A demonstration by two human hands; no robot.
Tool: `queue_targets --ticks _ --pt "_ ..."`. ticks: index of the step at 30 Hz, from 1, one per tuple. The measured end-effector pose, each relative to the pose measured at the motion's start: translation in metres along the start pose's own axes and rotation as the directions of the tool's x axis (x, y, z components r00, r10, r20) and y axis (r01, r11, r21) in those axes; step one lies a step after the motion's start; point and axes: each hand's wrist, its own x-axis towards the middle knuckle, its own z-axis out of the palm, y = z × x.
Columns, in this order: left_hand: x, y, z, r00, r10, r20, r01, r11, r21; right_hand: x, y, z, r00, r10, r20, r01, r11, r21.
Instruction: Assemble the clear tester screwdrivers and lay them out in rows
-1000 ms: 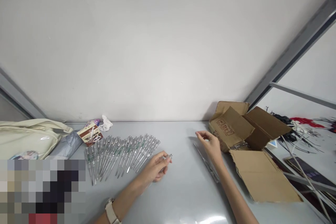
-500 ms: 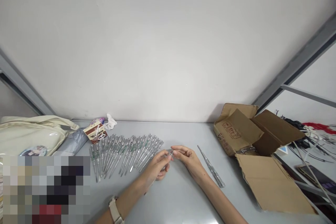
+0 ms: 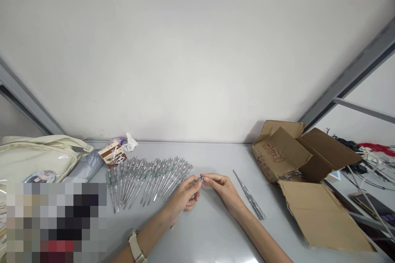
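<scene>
My left hand [image 3: 186, 195], with a watch on its wrist, is closed around a screwdriver [image 3: 201, 179] with a clear handle. Most of that screwdriver is hidden by the fingers. The fingertips of my right hand [image 3: 220, 187] pinch the handle's end, meeting the left fingers. To the left, many similar screwdrivers [image 3: 148, 176] lie side by side in a fanned row, handles toward the wall, some with green inside. Right of my right forearm lies a separate bundle of screwdrivers [image 3: 249, 195], tips pointing away from me.
An open cardboard box [image 3: 268, 158] stands at the right, its front flap [image 3: 324, 213] spread over the table [image 3: 200, 238]. At the left are a cream bag [image 3: 46, 154], a grey pouch [image 3: 91, 165] and a printed card [image 3: 113, 155]. Cables [image 3: 364, 164] lie at the far right.
Hardly anything differs. My right fingers have shifted slightly at the end of the screwdriver's handle, while my left hand keeps its hold. The view has moved a little.
</scene>
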Motion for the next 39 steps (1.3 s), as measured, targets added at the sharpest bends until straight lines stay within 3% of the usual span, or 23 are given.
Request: queue_targets --ticks 4,9,15,27,34,39 --pt "-0.001 0.001 0.000 1.000 -0.001 0.006 0.001 1.000 0.009 0.001 0.001 -0.002 1.000 -0.012 -0.005 0.012 1.000 -0.004" --pt "0.000 -0.001 -0.003 0.999 0.002 0.050 -0.003 1.000 0.020 0.002 0.000 -0.007 0.993 -0.023 0.116 0.022 1.000 0.005" --pt "0.002 -0.004 -0.004 0.997 0.004 0.074 -0.005 1.000 0.017 0.003 -0.001 -0.016 0.986 -0.008 0.166 0.011 1.000 -0.014" --pt "0.002 -0.007 -0.008 0.988 0.105 0.111 -0.129 0.963 0.238 -0.003 -0.015 -0.020 0.963 -0.017 0.268 0.043 0.995 -0.094" --pt "0.000 -0.010 -0.001 0.968 0.250 -0.012 -0.234 0.920 0.314 -0.007 -0.022 -0.022 0.956 -0.069 0.286 0.136 0.965 -0.223" --pt "-0.007 -0.013 0.007 0.907 0.400 -0.129 -0.293 0.822 0.488 -0.010 -0.025 -0.015 0.962 -0.119 0.246 0.180 0.954 -0.241"
